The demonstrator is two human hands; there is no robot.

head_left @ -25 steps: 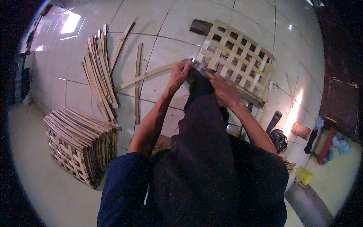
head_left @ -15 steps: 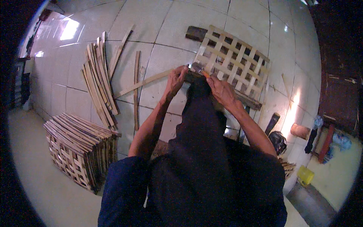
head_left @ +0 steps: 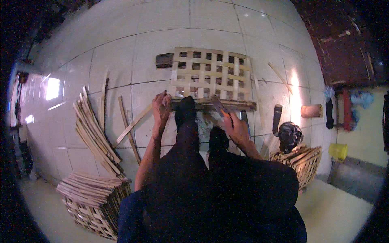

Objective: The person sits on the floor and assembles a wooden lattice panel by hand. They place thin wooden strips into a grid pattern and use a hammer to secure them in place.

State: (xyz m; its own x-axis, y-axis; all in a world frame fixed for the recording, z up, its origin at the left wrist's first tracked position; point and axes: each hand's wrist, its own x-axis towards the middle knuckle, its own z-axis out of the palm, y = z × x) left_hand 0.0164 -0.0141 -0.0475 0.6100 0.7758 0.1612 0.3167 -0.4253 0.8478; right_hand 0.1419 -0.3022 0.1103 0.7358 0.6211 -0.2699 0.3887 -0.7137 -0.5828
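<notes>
A woven lattice panel (head_left: 198,77) of pale flat strips lies in front of me, its near edge along a dark wooden bar (head_left: 239,105). My right hand (head_left: 238,130) is closed round the orange handle of a hammer (head_left: 219,106), whose head is at the panel's near edge. At the panel's near left corner is my left hand (head_left: 162,106), raised with its fingers bent together. Whatever they hold, if anything, is too small to make out. A loose pale strip (head_left: 133,126) runs from beside this hand toward the lower left. My dark-covered foot (head_left: 186,104) rests against the bar between both hands.
Loose strips (head_left: 95,129) lie bunched on the tiled floor at left, above a stack of lattice panels (head_left: 91,202). On the right are more panels (head_left: 304,164), a black bundle (head_left: 290,135), a dark cylinder (head_left: 277,120), a brownish block (head_left: 311,111) and a yellow container (head_left: 338,151).
The view has turned and shifted. My left hand has drawn apart from the hammer head, leftward, while the hammer has moved right along the panel's near edge.
</notes>
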